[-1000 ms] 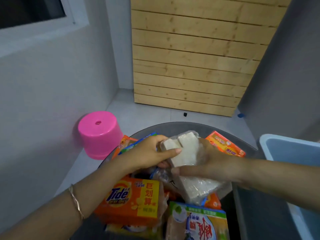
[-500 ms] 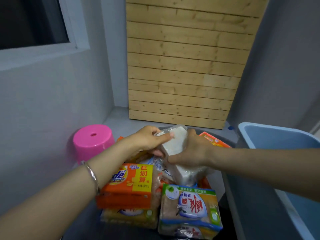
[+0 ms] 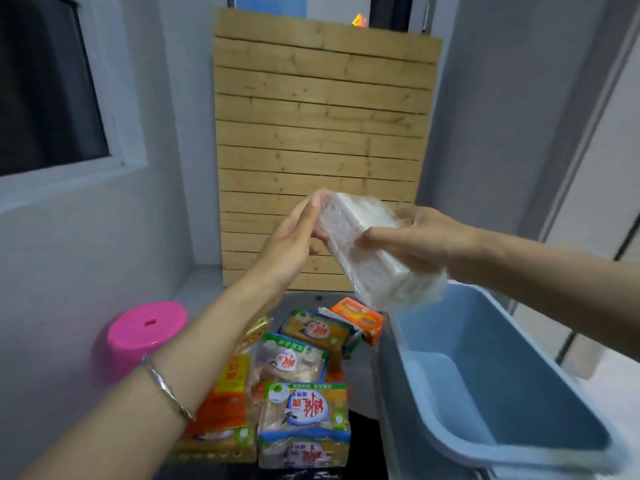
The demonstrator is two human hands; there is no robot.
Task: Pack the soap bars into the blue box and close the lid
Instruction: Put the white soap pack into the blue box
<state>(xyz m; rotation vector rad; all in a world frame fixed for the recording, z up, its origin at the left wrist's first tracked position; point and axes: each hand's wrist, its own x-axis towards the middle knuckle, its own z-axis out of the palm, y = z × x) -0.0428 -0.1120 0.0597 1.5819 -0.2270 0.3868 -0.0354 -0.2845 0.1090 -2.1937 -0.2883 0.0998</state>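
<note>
Nearest, left of the blue box (image 3: 491,386): a heap of wrapped soap packs (image 3: 304,420) in orange, green and blue printing, piled on the dark bench (image 3: 360,372) and not yet packed. Blue box itself: open, tilted toward the camera, nothing visible inside; no lid in view. Above the box's far rim, in the air: a clear-wrapped pack of white soap bars (image 3: 370,251), slanted, lower end just over the rim. Left hand (image 3: 294,244) pressed against the pack's upper end, fingers wrapped round it; right hand (image 3: 419,237) closed round its middle, thumb on the near face. Left of the heap, lower down: a pink upturned tub (image 3: 145,334). Beyond the box: a pale wooden slatted panel (image 3: 322,150) against the grey wall. Progress, by judgement: barely begun, with the first pack about to go in, the whole heap left, and closing last.
</note>
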